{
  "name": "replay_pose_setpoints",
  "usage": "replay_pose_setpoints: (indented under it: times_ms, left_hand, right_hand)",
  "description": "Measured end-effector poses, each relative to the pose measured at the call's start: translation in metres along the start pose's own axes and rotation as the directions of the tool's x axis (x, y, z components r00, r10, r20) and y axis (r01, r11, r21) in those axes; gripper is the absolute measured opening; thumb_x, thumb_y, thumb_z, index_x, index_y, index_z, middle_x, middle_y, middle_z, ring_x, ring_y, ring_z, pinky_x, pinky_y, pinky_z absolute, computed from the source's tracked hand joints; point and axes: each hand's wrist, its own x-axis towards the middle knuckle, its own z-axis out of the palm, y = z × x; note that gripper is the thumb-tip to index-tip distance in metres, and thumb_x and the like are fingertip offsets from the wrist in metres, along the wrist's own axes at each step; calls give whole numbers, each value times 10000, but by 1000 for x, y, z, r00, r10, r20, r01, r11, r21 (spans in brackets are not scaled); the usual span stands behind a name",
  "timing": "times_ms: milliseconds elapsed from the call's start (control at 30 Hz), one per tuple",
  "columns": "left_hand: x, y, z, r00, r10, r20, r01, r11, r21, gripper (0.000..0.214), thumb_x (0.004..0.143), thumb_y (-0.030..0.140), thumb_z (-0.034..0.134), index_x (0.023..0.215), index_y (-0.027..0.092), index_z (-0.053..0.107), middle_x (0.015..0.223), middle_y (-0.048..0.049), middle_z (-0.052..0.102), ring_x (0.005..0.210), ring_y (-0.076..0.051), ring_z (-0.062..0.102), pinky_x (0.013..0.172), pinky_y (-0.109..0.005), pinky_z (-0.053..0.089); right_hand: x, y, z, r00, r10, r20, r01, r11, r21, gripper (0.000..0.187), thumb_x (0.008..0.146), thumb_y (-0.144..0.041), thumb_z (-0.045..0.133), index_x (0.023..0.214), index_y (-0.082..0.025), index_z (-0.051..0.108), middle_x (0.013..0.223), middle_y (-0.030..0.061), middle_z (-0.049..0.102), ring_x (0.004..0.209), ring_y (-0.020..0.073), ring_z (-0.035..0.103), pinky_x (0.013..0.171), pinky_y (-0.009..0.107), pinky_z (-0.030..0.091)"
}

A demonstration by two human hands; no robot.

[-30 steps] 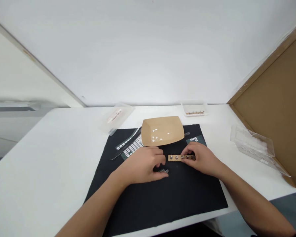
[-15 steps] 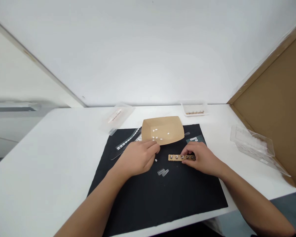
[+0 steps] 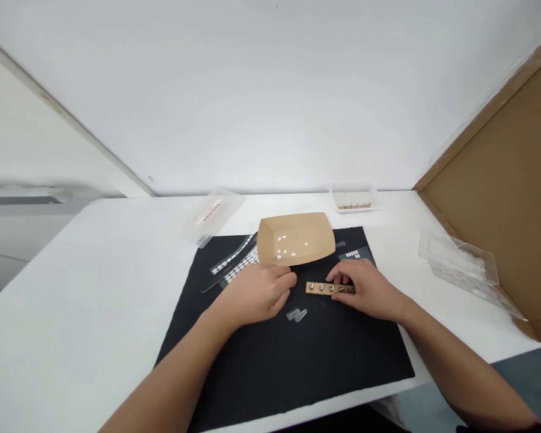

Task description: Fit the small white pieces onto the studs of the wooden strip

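My right hand point(image 3: 365, 290) grips the right end of a short tan strip point(image 3: 316, 288) with a row of metal studs, thumb at the near edge and fingers at the far edge. My left hand point(image 3: 262, 294) is closed, its fingertips pressed together low over the black mat point(image 3: 333, 361), just in front of the tan paper tray point(image 3: 315, 225); what they hold, if anything, is hidden. Two clear nail tips point(image 3: 296, 314) lie on the mat between my hands. Several small white oval pieces point(image 3: 293, 254) rest in the tray.
Sheets of white oval stickers point(image 3: 240, 264) lie left of the tray, a smaller sheet point(image 3: 355, 254) at its right. Behind stand a clear tub point(image 3: 354, 198) with studded strips and a clear lid point(image 3: 213, 213). A clear plastic box point(image 3: 457, 261) and large cardboard point(image 3: 500, 198) stand right.
My left hand has moved slightly right and down, and the loose white oval piece beside it is out of sight. My right hand stays on the strip.
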Motion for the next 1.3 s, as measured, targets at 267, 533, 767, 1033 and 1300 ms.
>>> replay_pose_setpoints:
  times_ms: [267, 533, 767, 1033, 1300]
  left_hand:
    - [4, 8, 2, 998, 52, -21, -53, 998, -29, 203, 936, 119, 457, 814, 196, 600, 727, -19, 620, 603, -179, 564, 561, -326, 318]
    - [9, 13, 7, 994, 53, -100, -63, 994, -93, 171, 1008, 202, 511, 925, 182, 660, 821, -31, 635, 697, -178, 601, 591, -303, 410]
    - [9, 13, 8, 992, 72, -102, -84, 989, -121, 196, 1040, 264, 539, 929, 178, 676, 855, -44, 649, 749, -182, 624, 625, -302, 471]
    - [10, 14, 7, 992, 78, -99, -91, 986, -139, 187, 1036, 273, 557, 936, 171, 679, 918, -68, 658, 780, -191, 644, 661, -308, 499]
    - [10, 15, 7, 991, 73, -116, -90, 985, -148, 148, 1035, 264, 562, 978, 175, 666, 953, -66, 665, 783, -179, 645, 661, -295, 492]
  right_hand:
    - [-3, 0, 4, 999, -36, 40, 36, 999, 0, 361, 832, -147, 901, 1109, -252, 694, 988, -33, 744, 953, 186, 693, 958, 379, 433]
    - [-5, 8, -10, 994, -91, 59, 95, 994, -54, 341, 833, -232, 913, 1106, -252, 710, 1064, 11, 750, 989, 214, 693, 878, 342, 489]
    - [-4, 7, -12, 998, -19, 66, 22, 999, -46, 91, 900, -206, 841, 906, -238, 756, 872, -27, 754, 810, 156, 695, 745, 289, 476]
    - [-5, 5, -9, 1000, -2, 8, 3, 996, -93, 108, 913, -195, 816, 849, -249, 747, 835, -27, 770, 792, 170, 692, 716, 293, 440]
    - [-8, 3, -7, 1000, -19, -9, 16, 967, -253, 125, 919, -215, 815, 845, -255, 723, 847, -25, 783, 783, 199, 657, 713, 328, 380]
